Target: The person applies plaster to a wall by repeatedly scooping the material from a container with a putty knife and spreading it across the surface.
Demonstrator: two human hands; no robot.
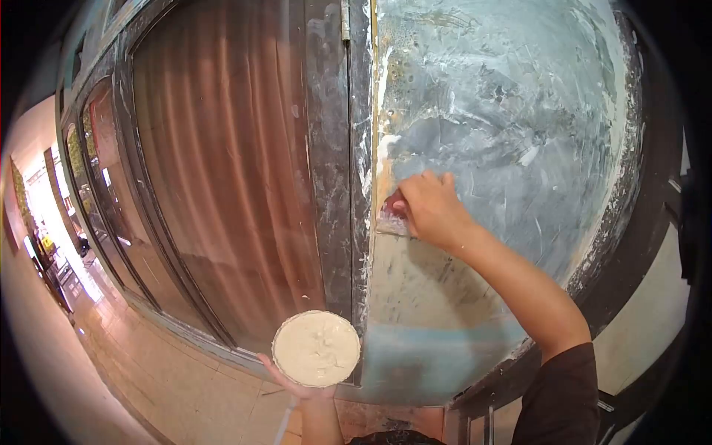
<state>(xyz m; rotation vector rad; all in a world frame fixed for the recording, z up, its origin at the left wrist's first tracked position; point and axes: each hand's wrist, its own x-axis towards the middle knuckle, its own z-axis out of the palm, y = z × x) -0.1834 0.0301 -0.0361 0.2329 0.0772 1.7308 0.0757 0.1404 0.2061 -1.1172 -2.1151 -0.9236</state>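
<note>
Where the head view looks forward and down, the right hand [432, 210] is raised against the wall panel [512, 126], its fingers curled together and clamped on a scraper [391, 219]. Only the blade shows beyond the knuckles; the handle is hidden inside the fist. The blade lies flat on the panel, its long edge running roughly crosswise, and it points left toward the vertical frame post [361, 148], which it nearly touches. The blade is smeared with pale filler. The panel above and to the right of the hand is streaked grey-blue and white; below the hand the surface is a dull beige, with a pale blue band lower down.

Lower in the same view, the left hand [300, 386] is held palm up, fingers spread and cupped beneath a round bowl [317, 348]. The bowl sits level, mouth upward, filled almost to the rim with creamy white filler. It is well below the scraper, in front of the foot of the frame post.

To the left stands a glazed door [222, 170] with a brown curtain behind it, and a tiled floor [148, 371] extends below.
</note>
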